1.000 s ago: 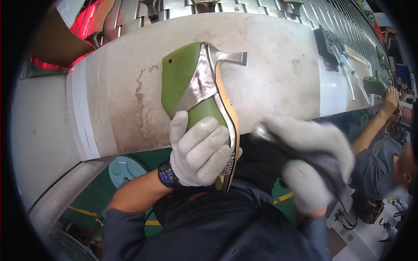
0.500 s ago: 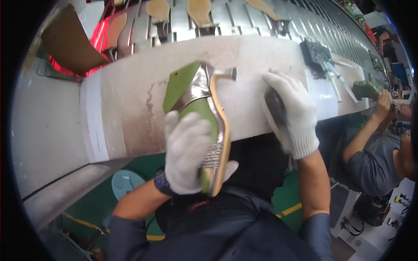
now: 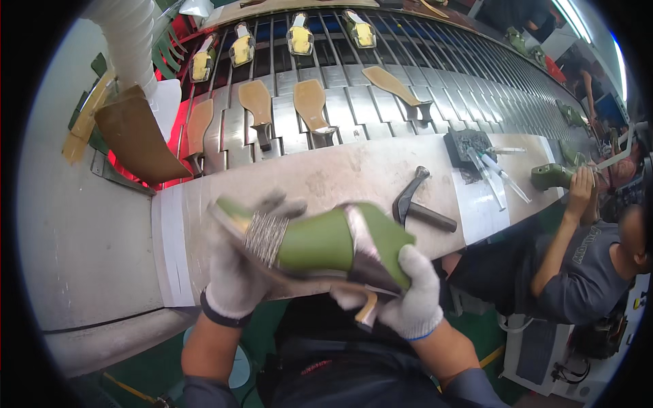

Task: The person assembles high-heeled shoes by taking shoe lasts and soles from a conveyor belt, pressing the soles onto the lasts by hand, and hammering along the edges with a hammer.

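Both gloved hands hold a high-heeled sandal fitted on a green shoe last, lying sideways above the bench's front edge. My left hand is closed round the toe end, beside a band of silvery strands. At the other end, my right hand grips the heel end of the last, near a dark metallic back part. The slim heel points down towards me. A hammer with a dark handle lies on the bench just beyond my right hand. Some fingers are blurred or hidden behind the last.
A pale workbench runs across in front. Beyond it, soles with heels and yellow-topped shoe pieces rest on a metal conveyor. A black block and syringes lie at right, near a co-worker's hand.
The shoe has turned from upright to sideways, toe now at left. My right hand has let go of the hammer, now on the bench, and grips the last's heel end. The view has shifted.
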